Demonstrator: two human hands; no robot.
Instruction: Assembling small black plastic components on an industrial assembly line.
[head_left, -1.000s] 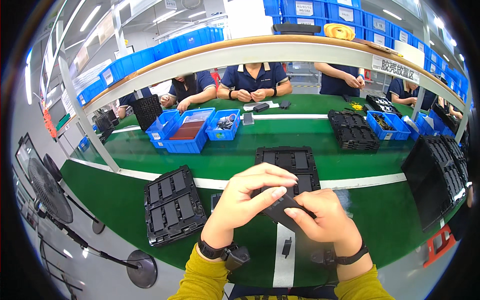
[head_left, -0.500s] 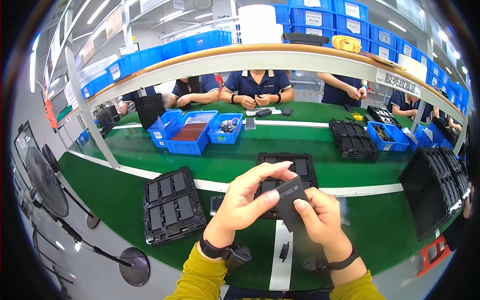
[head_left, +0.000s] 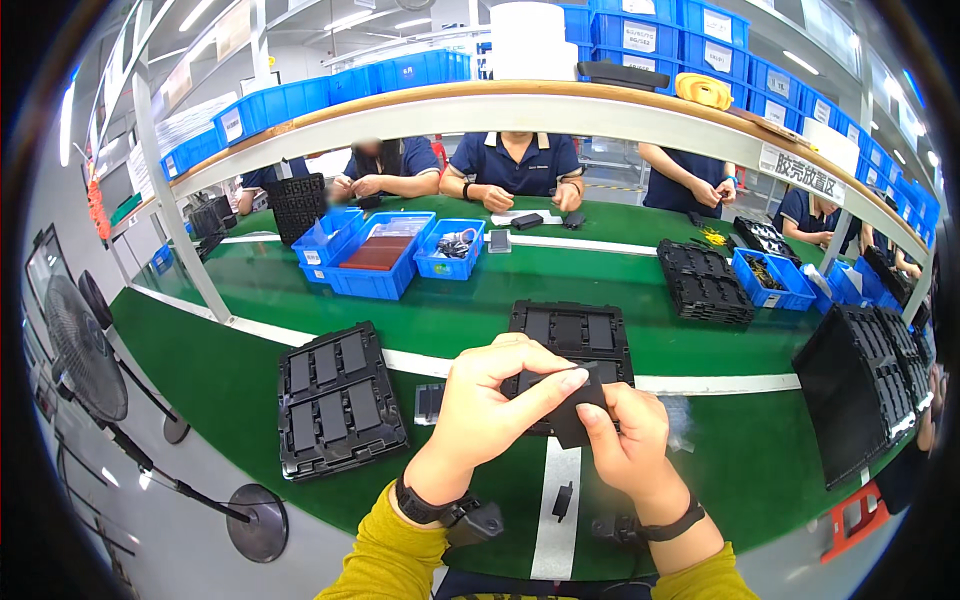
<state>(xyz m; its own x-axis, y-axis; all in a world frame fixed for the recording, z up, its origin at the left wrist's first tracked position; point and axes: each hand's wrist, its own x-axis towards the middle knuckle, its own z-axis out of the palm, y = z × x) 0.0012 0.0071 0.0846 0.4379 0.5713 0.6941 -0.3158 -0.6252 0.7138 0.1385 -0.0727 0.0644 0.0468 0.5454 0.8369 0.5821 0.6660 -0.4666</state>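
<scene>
A flat black rectangular piece (head_left: 570, 425) is held in front of me, over the table's near part. My left hand (head_left: 500, 400) pinches its upper end between thumb and fingers. My right hand (head_left: 632, 435) grips its right side, the thumb lying on its face. The hands hide part of the piece. Just beyond them lies a black tray (head_left: 540, 322) with dark flat pieces in its slots, partly covered by my hands. To the left sits another black tray (head_left: 338, 405) filled with similar pieces. A small black part (head_left: 562, 500) rests on the white stripe below my hands.
A small dark rectangular device (head_left: 428, 403) lies left of my hands. Blue bins (head_left: 375, 275) and stacked black trays (head_left: 702, 285) stand farther back; upright trays (head_left: 845, 395) stand at right. An overhead shelf (head_left: 450, 110) spans the table (head_left: 480, 500). Several people sit or stand opposite.
My left thumb and fingers have closed onto the upper end of the black piece, covering more of it. The piece has turned slightly in my hands, and the view has shifted a little.
</scene>
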